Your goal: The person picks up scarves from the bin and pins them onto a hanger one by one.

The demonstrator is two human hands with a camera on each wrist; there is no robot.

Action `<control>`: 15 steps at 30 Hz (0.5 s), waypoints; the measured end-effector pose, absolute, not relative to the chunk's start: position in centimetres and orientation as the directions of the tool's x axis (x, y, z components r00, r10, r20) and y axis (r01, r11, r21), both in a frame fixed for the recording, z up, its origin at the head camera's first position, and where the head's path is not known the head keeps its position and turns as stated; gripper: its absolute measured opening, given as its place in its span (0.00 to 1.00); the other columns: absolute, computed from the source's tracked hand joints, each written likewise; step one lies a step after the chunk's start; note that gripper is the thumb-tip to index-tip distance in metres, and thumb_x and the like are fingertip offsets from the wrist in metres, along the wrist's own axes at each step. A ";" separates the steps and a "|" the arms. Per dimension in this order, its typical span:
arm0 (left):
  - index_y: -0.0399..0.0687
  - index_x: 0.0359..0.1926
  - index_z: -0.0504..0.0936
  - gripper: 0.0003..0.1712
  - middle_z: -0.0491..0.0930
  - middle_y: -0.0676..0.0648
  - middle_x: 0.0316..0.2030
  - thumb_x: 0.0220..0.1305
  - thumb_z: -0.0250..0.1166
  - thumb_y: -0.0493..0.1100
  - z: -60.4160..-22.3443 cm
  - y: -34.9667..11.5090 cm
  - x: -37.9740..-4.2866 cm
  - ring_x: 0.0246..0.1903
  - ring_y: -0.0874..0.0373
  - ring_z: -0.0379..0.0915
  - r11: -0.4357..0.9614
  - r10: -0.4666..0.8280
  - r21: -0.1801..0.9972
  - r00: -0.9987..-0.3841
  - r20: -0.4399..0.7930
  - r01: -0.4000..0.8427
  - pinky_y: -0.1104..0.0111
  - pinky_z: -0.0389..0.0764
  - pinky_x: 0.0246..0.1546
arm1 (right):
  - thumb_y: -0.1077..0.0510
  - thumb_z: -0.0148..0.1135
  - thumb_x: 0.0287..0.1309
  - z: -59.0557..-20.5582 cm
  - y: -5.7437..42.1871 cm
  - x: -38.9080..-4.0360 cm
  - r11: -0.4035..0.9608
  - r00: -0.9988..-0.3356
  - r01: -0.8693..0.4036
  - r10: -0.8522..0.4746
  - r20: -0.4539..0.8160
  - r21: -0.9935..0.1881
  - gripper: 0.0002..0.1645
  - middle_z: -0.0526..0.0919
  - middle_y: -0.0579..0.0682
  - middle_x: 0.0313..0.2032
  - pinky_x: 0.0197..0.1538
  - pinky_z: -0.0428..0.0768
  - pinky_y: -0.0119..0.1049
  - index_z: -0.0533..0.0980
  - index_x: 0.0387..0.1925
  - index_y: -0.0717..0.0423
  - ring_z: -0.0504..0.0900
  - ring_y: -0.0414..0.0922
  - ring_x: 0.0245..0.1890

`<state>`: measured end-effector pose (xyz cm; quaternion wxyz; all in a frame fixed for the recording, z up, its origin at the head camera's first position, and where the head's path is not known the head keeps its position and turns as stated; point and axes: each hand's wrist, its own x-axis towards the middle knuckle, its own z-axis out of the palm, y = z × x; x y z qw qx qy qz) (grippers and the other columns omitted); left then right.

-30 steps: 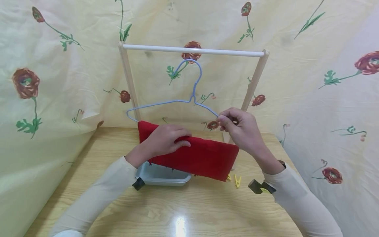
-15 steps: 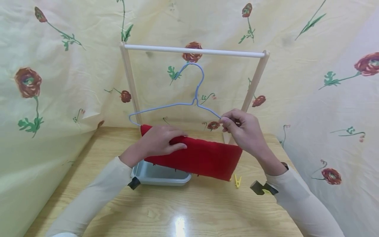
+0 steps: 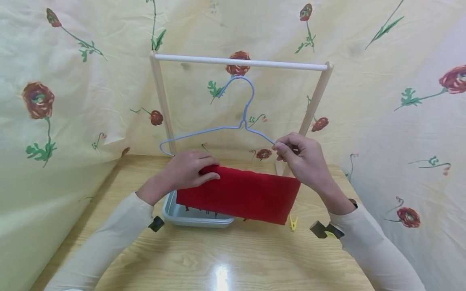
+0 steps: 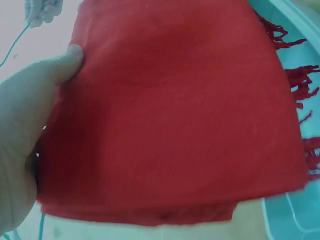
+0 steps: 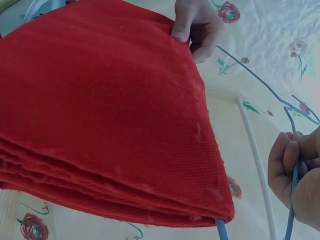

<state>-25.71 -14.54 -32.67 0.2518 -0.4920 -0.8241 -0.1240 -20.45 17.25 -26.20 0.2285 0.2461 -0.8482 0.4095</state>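
Observation:
A red scarf [image 3: 247,194] with fringed ends is folded over the lower bar of a blue wire hanger [image 3: 244,115]. My left hand [image 3: 189,167] grips the scarf's upper edge toward the left end, its thumb [image 4: 70,62] on the front face in the left wrist view. The fingers behind the cloth are hidden. On the right, my right hand [image 3: 303,159] pinches the hanger's sloping arm; in the right wrist view its fingers curl round the wire. Below that hand, the scarf's layered folds [image 5: 110,180] show, the bar poking out at the corner.
A wooden rack with a white rail [image 3: 236,62] stands behind, higher than the hanger's hook. Beneath the scarf, a pale blue basin [image 3: 200,222] sits on the wood-grain table [image 3: 174,258]. A yellow clothespin [image 3: 293,223] lies to the right. Flowered fabric surrounds the table.
My left hand has slid left along the scarf's upper edge. Scarf and hanger have shifted slightly right and a little down, with my right hand keeping its pinch.

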 end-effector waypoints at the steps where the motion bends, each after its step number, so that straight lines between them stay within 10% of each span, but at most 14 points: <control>1: 0.46 0.48 0.88 0.20 0.88 0.49 0.41 0.62 0.74 0.54 -32.6 -14.7 -25.7 0.39 0.56 0.84 0.493 0.751 -0.052 -0.394 0.529 0.868 0.63 0.85 0.44 | 0.66 0.65 0.66 -26.2 17.3 -20.5 0.544 -0.774 -0.605 -0.229 0.590 -0.582 0.04 0.83 0.54 0.30 0.32 0.79 0.23 0.83 0.38 0.64 0.80 0.37 0.27; 15: 0.40 0.52 0.82 0.21 0.86 0.45 0.45 0.59 0.76 0.38 -33.2 -17.0 -25.6 0.42 0.52 0.83 0.496 0.739 0.049 -0.451 0.500 0.867 0.62 0.86 0.46 | 0.67 0.67 0.64 -26.3 18.1 -20.0 0.585 -0.768 -0.594 -0.209 0.605 -0.552 0.03 0.84 0.54 0.28 0.31 0.78 0.22 0.84 0.38 0.64 0.79 0.35 0.26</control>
